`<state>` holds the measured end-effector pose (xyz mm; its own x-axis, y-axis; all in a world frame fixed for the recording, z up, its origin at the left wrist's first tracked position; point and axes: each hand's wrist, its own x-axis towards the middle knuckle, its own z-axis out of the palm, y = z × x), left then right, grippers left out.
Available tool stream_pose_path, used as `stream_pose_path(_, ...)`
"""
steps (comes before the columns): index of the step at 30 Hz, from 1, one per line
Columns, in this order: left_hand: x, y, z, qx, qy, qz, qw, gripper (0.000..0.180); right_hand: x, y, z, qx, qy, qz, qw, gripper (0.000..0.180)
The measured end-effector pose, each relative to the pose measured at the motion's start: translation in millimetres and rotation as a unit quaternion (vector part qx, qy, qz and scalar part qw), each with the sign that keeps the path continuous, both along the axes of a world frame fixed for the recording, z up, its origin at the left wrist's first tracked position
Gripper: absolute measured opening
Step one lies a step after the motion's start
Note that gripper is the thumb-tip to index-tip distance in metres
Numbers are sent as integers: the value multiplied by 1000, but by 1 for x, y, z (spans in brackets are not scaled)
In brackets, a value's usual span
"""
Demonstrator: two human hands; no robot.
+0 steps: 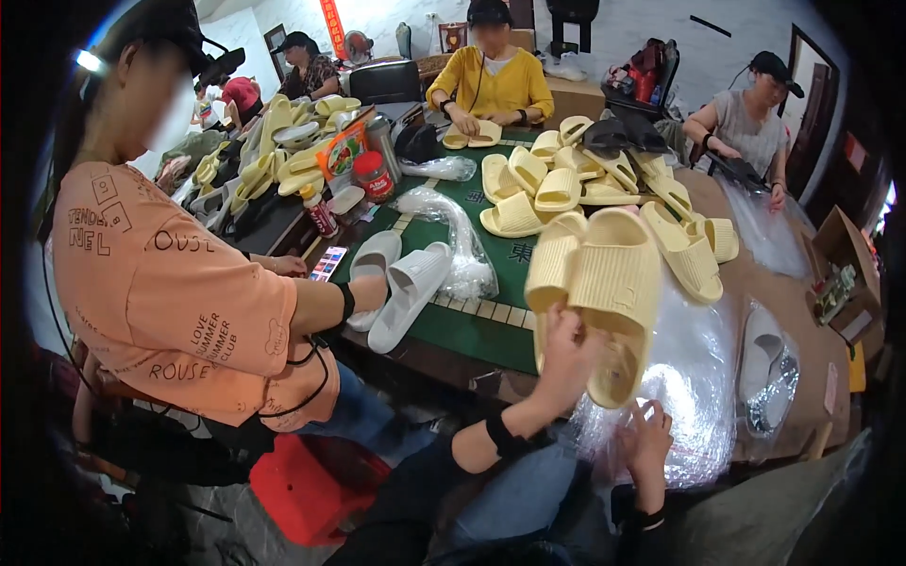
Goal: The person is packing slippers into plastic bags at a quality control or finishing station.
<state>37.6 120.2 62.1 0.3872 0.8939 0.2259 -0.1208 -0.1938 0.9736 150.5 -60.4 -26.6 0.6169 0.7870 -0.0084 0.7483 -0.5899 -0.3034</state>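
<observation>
My left hand is closed on a pair of pale yellow slide slippers, held up over the near table edge. The two slippers sit against each other, and one partly covers the other. Lower and to the right, my right hand has its fingers bent at the near edge of a stack of clear plastic bags. It seems to grip a bag there, though its fingertips are partly lost in the shiny film. More yellow slippers lie heaped beyond my hands.
At left, a person in an orange shirt handles light grey slippers. Across the table sits a person in yellow; another works at far right. A bagged grey slipper, cardboard box and red stool are nearby.
</observation>
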Motion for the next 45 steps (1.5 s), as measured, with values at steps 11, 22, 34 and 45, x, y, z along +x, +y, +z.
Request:
stream_pose_path(11, 81, -62, -57, 11, 34, -195, 980, 59, 8, -3, -48, 233, 123, 39, 964, 50)
stream_pose_path(22, 12, -82, -72, 132, 94, -242, 956, 25, 6, -31, 4, 86, -61, 129, 986, 48)
stream_pose_path(34, -1, -103, -111, 129, 111, -109, 979, 61, 62, -2, 82, 10, 171, 44, 984, 55)
stream_pose_path(45, -13, -90, -100, 4, 114, -185, 976, 68, 98, 44, 39, -57, 69, 42, 995, 66)
